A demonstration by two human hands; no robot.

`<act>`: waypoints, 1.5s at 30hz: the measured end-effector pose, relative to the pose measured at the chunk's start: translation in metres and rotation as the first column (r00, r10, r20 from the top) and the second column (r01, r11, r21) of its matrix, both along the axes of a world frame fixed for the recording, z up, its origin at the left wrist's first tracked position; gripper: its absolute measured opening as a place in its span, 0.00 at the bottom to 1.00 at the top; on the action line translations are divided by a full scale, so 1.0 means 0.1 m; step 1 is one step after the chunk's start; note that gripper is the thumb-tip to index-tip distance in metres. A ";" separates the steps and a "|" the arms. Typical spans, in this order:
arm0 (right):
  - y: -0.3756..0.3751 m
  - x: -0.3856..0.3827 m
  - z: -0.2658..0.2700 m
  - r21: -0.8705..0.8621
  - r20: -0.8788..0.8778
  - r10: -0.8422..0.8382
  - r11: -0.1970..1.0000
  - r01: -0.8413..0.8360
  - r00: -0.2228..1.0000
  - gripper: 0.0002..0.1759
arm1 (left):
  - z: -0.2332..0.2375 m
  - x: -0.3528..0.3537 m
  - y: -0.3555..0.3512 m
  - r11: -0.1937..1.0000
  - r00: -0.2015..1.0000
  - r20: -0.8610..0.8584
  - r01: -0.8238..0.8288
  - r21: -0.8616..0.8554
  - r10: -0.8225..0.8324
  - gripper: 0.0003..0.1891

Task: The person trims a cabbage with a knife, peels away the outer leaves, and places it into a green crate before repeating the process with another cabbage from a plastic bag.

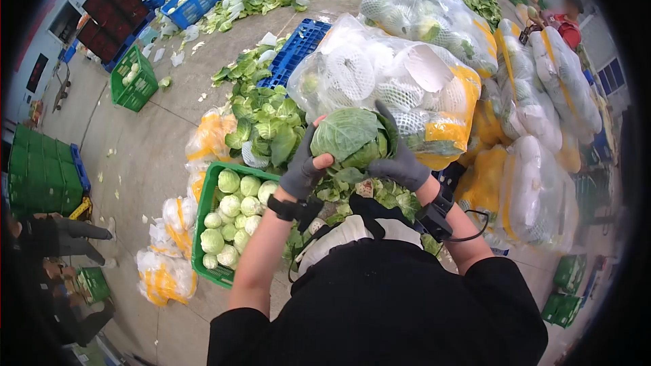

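Left grip (pixel 301 172) and right grip (pixel 405 165), both pressed around a leafy cabbage (pixel 347 137), lying between them.

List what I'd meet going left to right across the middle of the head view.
Green stack, green crate of cabbages, gloved left hand, held cabbage, gloved right hand, stacked plastic bags.

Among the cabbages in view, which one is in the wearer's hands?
The leafy cabbage between the gloved left hand and right hand; its loose, darker outer leaves set it apart from the paler, rounder cabbages in the green crate.
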State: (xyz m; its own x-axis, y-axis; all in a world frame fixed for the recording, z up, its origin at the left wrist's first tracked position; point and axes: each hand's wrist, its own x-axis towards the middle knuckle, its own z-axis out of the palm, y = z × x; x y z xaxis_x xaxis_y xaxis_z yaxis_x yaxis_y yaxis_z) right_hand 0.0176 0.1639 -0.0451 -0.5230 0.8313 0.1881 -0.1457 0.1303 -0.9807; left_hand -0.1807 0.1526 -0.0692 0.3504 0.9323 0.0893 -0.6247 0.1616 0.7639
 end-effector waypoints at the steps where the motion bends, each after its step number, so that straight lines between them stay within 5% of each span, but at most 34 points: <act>1: -0.02 0.01 -0.02 -0.193 -0.035 -0.075 0.979 0.067 0.997 0.49 | -0.03 0.05 0.00 0.996 0.995 0.036 -0.090 0.015 0.089 0.45; 2: -0.07 0.01 -0.02 -0.385 -0.052 -0.155 0.915 0.123 0.987 0.46 | -0.06 0.10 -0.06 0.996 0.996 0.037 -0.085 0.014 0.085 0.45; 3: -0.12 0.00 -0.01 -0.383 -0.050 -0.162 0.915 0.130 0.986 0.46 | -0.08 0.15 -0.12 0.980 0.979 -0.051 -0.197 0.031 0.199 0.43; 5: -0.19 -0.07 0.07 -0.816 -0.434 -0.312 0.533 -0.222 0.845 0.39 | -0.16 0.21 -0.13 0.929 0.902 -0.240 -0.323 0.180 0.359 0.38; 8: -0.17 -0.04 0.04 -0.778 -0.350 -0.272 0.618 -0.116 0.896 0.35 | -0.15 0.26 -0.13 0.908 0.861 -0.294 -0.377 0.181 0.416 0.38; 13: -0.17 0.00 -0.03 -0.741 -0.455 -0.288 0.648 -0.178 0.843 0.34 | -0.02 0.25 -0.03 0.859 0.788 -0.360 -0.395 0.325 0.499 0.31; 18: -0.21 0.05 -0.17 -0.754 -0.405 -0.262 0.637 -0.158 0.876 0.33 | -0.27 0.21 0.03 0.781 0.553 -0.612 -0.597 0.183 0.565 0.21; 19: -0.21 0.06 -0.23 -0.750 -0.398 -0.266 0.646 -0.144 0.878 0.33 | -0.25 0.21 0.06 0.749 0.426 -0.674 -0.593 0.296 0.603 0.22; 20: -0.20 0.12 -0.32 -0.750 -0.400 -0.265 0.644 -0.148 0.877 0.33 | -0.25 0.19 0.12 0.748 0.423 -0.676 -0.594 0.297 0.603 0.22; 22: -0.19 0.25 -0.45 -0.607 -0.198 -0.047 0.790 -0.085 0.979 0.37 | -0.27 0.12 0.21 0.617 0.475 -0.838 -0.753 -0.228 0.270 0.28; 24: -0.15 0.20 -0.31 -0.618 -0.283 -0.070 0.776 -0.127 0.957 0.38 | -0.83 -0.06 0.36 0.558 0.539 -0.735 -0.787 -0.264 0.412 0.37; 25: -0.13 0.18 -0.25 -0.627 -0.364 -0.101 0.762 -0.164 0.926 0.40 | -0.87 -0.14 0.45 0.673 0.771 -0.462 -0.622 -0.400 0.437 0.40; 26: -0.07 0.16 -0.23 -0.624 -0.371 -0.096 0.763 -0.171 0.924 0.40 | -0.67 -0.20 0.51 0.785 0.906 -0.134 -0.415 -0.460 0.401 0.43; 27: 0.05 0.14 -0.20 -0.504 -0.301 -0.030 0.854 -0.132 0.953 0.43 | -0.46 -0.33 0.54 0.781 0.974 -0.008 -0.186 -0.597 0.226 0.41; 28: 0.17 0.13 -0.16 -0.365 -0.217 0.023 0.925 -0.103 0.976 0.47 | -0.40 -0.33 0.55 0.879 0.986 -0.064 -0.164 -0.447 0.151 0.41; 30: 0.35 0.08 0.13 -0.298 -0.095 0.058 0.951 -0.084 0.994 0.51 | -0.08 -0.20 0.47 0.982 0.981 -0.112 0.143 -0.123 -0.157 0.44; 32: 0.45 0.03 0.23 0.127 0.214 -0.030 0.992 0.003 0.976 0.54 | 0.04 -0.15 0.41 0.989 0.991 -0.078 0.103 -0.105 -0.111 0.46; 34: 0.48 -0.02 0.16 0.259 0.235 -0.179 0.959 0.116 0.955 0.55 | 0.05 -0.10 0.39 0.995 0.997 -0.046 0.061 -0.080 -0.064 0.48; 36: 0.38 -0.07 0.13 -0.357 -0.009 -0.285 0.896 0.263 0.959 0.54 | -0.05 0.02 0.39 0.978 0.975 0.084 -0.204 -0.035 0.207 0.50; 37: 0.36 -0.10 0.05 -0.562 -0.314 -0.172 0.826 -0.036 0.934 0.51 | -0.06 0.07 0.40 0.965 0.966 0.071 -0.253 0.064 0.249 0.50; 38: 0.36 -0.09 0.00 -0.557 -0.312 -0.182 0.830 -0.025 0.933 0.51 | -0.07 0.10 0.39 0.947 0.952 -0.104 -0.268 0.178 0.289 0.50; 40: 0.31 -0.07 -0.11 -0.761 -0.484 -0.289 0.604 -0.235 0.826 0.46 | -0.06 0.15 0.36 0.924 0.916 -0.230 -0.263 0.278 0.329 0.50; 42: 0.30 -0.09 -0.16 -0.750 -0.373 -0.319 0.657 -0.081 0.871 0.40 | 0.03 0.29 0.30 0.911 0.884 -0.262 -0.325 0.253 0.388 0.44; 44: 0.23 -0.14 -0.09 -0.490 -0.144 -0.355 0.836 0.245 0.924 0.37 | 0.05 0.30 0.30 0.893 0.843 -0.304 -0.386 0.233 0.444 0.38; 45: 0.23 -0.14 -0.10 -0.491 -0.146 -0.356 0.836 0.245 0.923 0.37 | 0.00 0.27 0.35 0.909 0.898 -0.143 -0.414 0.049 0.416 0.31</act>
State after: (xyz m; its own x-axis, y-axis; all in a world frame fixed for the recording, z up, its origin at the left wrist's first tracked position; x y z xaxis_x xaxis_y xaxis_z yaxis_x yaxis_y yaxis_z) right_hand 0.0037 0.1872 -0.0553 -0.2233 0.9598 -0.1703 -0.3934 -0.2486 -0.8851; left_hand -0.1538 0.1877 -0.0688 -0.0577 0.9948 0.0838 -0.5126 -0.1016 0.8526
